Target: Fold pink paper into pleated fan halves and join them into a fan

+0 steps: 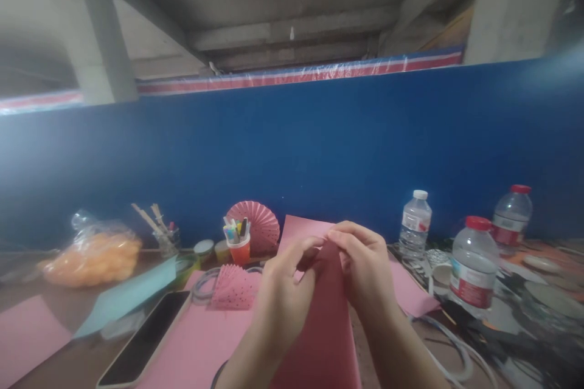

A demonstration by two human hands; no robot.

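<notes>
A darker pink sheet of paper [326, 328] stands between my two hands, its upper edge raised toward me. My left hand [289, 276] pinches that edge from the left, thumb against the near face. From the right, my right hand [365, 258] pinches the same top edge, its fingertips close to the left ones. The fingertips partly cover the edge, so I cannot tell whether it is creased there. Behind the hands lies a lighter pink sheet [296, 228]. Left of my left hand sits a small pleated pink paper piece [235, 289] with dark specks.
A pleated pink fan [258, 225] leans at the blue partition [292, 146], behind a cup of markers [239, 249]. A phone [146, 340], a blue sheet [128, 292] and a bag of orange stuff [93, 255] lie left. Bottles [474, 267] and clutter stand right.
</notes>
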